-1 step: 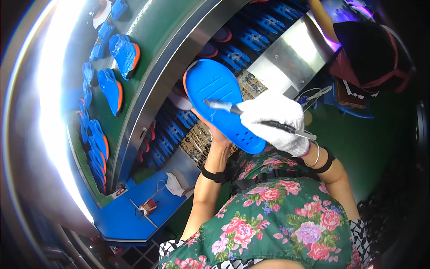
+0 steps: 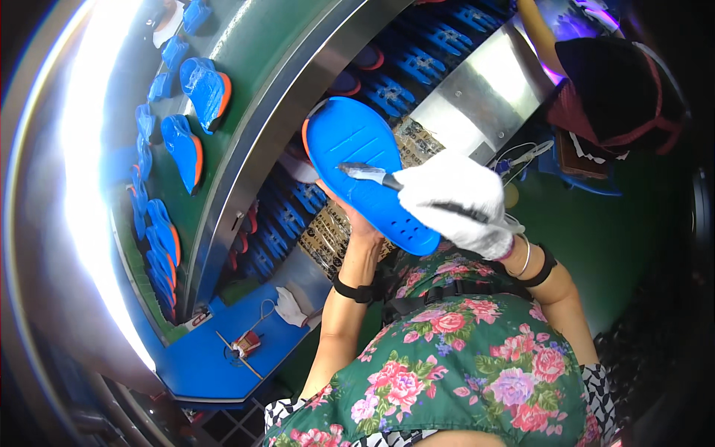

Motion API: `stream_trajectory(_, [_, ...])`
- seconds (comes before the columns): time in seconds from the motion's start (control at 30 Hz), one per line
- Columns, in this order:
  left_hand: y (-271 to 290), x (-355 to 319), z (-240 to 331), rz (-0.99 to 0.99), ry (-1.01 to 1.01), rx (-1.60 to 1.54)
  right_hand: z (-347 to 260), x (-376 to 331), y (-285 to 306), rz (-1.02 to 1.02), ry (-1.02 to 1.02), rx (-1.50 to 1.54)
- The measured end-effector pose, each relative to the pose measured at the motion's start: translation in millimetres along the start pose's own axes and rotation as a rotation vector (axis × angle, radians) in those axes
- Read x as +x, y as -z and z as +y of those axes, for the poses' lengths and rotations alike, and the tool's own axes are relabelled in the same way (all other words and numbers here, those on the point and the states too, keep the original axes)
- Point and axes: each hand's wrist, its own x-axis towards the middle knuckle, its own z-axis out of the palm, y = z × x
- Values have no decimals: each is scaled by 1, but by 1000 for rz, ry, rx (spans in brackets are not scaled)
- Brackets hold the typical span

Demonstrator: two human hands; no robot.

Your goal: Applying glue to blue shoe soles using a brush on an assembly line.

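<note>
A blue shoe sole with an orange edge and small holes at one end is tilted up in front of me. My left hand, bare, grips it from underneath; most of its fingers are hidden behind the sole. In a white knitted glove, my right hand is closed around a dark-handled brush. The brush's pale, flattened tip lies on the middle of the sole's face, where faint shiny streaks show.
On my left, a green conveyor belt with a metal rim carries several blue soles. More blue pieces line a rack below it. A blue table holds a small red container. Another person is at the upper right.
My right hand has shifted very slightly, and the brush tip has barely moved on the sole. Both holds are unchanged.
</note>
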Motion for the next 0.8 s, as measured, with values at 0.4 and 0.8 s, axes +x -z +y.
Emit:
stream_trajectory(0.4, [-18,15,4,-611,193,-161,-4,-12,2,-71,173,-189])
stream_trajectory(0.8, [-28,27,-5,-699,59,-385,-4,-32,6,-75,146,-100])
